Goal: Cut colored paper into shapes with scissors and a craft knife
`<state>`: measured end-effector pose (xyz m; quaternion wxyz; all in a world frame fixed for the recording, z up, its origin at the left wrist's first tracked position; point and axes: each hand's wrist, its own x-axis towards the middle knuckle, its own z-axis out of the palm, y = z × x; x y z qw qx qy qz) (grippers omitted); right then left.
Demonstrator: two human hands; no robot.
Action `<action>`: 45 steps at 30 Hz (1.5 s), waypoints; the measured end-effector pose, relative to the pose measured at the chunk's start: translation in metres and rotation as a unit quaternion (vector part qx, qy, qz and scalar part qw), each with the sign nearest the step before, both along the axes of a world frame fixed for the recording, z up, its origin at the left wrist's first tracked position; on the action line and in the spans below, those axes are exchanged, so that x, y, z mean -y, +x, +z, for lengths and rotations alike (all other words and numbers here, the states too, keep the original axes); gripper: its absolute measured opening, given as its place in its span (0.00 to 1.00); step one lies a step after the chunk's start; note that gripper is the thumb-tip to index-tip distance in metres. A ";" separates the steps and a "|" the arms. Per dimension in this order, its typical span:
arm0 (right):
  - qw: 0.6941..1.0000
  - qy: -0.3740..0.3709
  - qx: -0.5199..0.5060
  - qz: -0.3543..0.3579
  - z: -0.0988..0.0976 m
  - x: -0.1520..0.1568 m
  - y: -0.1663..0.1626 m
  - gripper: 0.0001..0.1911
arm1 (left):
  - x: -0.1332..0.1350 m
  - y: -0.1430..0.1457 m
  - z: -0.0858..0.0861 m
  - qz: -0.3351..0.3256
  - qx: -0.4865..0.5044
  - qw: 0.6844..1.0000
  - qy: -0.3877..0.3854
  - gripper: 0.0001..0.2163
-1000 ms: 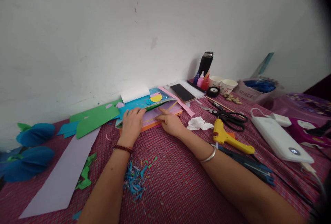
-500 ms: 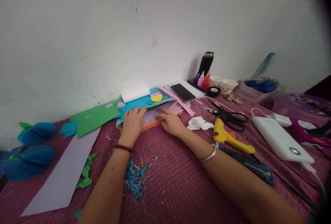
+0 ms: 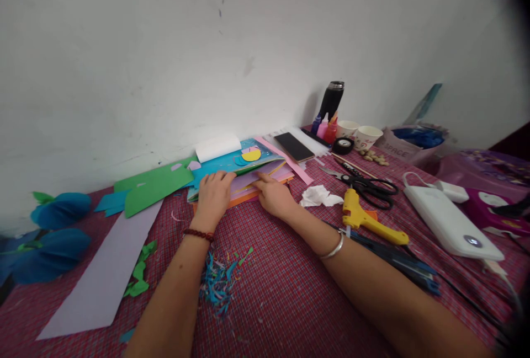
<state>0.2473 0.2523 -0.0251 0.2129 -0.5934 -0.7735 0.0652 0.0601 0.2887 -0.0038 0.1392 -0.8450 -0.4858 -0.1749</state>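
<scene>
A stack of coloured paper (image 3: 245,199) lies near the wall, with blue, purple and orange sheets showing. My left hand (image 3: 214,195) is closed over the front left edge of its upper sheets, which are lifted so that a gap shows. My right hand (image 3: 275,197) is at the front right of this gap, thumb and forefinger on a purple sheet inside; the fingertips are partly hidden. On top of the stack lie a yellow paper cutout (image 3: 251,154) and a rolled white sheet (image 3: 218,148).
Left are green card (image 3: 159,188), a long purple strip (image 3: 103,275) and blue paper flowers (image 3: 53,256). Paper shreds (image 3: 219,286) lie in front. Right are a phone (image 3: 294,147), crumpled tissue (image 3: 319,196), scissors (image 3: 368,184), a yellow glue gun (image 3: 366,220), a power bank (image 3: 451,223) and paper cups (image 3: 367,137).
The right hand's fingers have shifted slightly within the gap between the sheets. The left hand keeps its place on the stack. The whole view has moved a little.
</scene>
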 end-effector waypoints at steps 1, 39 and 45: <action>1.000 -0.004 0.003 -0.006 0.001 0.001 -0.001 0.24 | 0.000 0.000 0.000 -0.001 0.001 1.000 -0.003 0.14; 0.990 0.113 -0.068 0.053 0.001 -0.001 -0.008 0.23 | -0.011 -0.004 -0.001 0.024 0.136 0.990 -0.036 0.11; 0.996 0.071 -0.030 0.036 0.004 0.001 -0.012 0.20 | -0.009 -0.003 -0.002 0.027 0.119 0.992 -0.039 0.12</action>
